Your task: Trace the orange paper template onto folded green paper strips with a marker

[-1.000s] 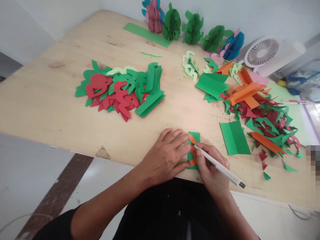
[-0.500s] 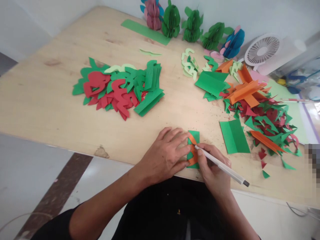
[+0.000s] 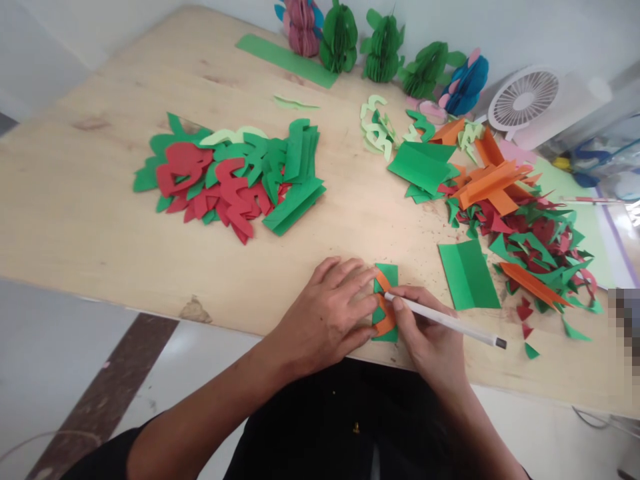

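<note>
The left hand (image 3: 333, 317) lies with its grip open, fingers spread, their tips on an orange cutout (image 3: 386, 327). The right hand (image 3: 433, 333) has its grip closed around a white pen (image 3: 445, 318), the tip down at the cutout and the dark end pointing out to the right. The orange cutout rests on a narrow green paper (image 3: 391, 273) between the two hands, just inside the front edge of the worktop (image 3: 320, 240); both wrists cross that edge.

To the right, the right hand has little room: a folded green card (image 3: 469, 275) lies just beside it, and past that a heap of paper scraps (image 3: 545, 233) spreads towards the right side. Beyond the left hand, a strip of pale wood separates it from a pile of red and green cutouts (image 3: 230, 180). Broader wood runs from that pile to the left edge. Along the far edge stand honeycomb paper figures (image 3: 383, 53) and a white fan (image 3: 524, 100).
</note>
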Demonstrator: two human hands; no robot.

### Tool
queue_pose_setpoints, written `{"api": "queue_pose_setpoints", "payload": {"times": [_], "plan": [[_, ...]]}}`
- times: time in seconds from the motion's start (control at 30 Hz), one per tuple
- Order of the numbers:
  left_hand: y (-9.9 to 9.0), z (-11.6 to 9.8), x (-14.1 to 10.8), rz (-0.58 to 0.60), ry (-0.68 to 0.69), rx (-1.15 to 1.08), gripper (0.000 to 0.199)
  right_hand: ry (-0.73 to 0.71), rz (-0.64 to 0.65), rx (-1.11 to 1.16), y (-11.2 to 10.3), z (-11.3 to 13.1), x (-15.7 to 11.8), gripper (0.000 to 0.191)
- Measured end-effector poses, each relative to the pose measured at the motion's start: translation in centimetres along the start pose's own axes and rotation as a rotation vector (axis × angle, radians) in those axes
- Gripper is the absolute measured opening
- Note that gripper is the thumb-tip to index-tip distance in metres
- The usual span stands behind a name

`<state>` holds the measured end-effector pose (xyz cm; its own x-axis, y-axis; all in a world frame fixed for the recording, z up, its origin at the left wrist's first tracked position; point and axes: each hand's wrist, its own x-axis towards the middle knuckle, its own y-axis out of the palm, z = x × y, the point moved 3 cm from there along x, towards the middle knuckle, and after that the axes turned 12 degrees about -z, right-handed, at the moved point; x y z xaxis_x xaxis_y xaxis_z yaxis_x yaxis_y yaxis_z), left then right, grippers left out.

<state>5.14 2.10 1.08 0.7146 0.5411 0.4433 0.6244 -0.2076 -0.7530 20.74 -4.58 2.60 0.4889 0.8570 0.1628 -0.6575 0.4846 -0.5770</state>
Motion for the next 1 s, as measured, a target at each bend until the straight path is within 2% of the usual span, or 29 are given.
{"api": "queue_pose_setpoints", "payload": {"times": [0.3, 1.0], "plan": [[0.0, 0.03, 0.1, -0.016, 0.006, 0.0, 0.03, -0.028, 0.047, 0.022, 0.12, -0.03, 0.29, 0.012], [0.01, 0.08, -0.01, -0.021, 0.007, -0.003, 0.031, -0.022, -0.004, -0.037, -0.34, 0.41, 0.69, 0.013]]}}
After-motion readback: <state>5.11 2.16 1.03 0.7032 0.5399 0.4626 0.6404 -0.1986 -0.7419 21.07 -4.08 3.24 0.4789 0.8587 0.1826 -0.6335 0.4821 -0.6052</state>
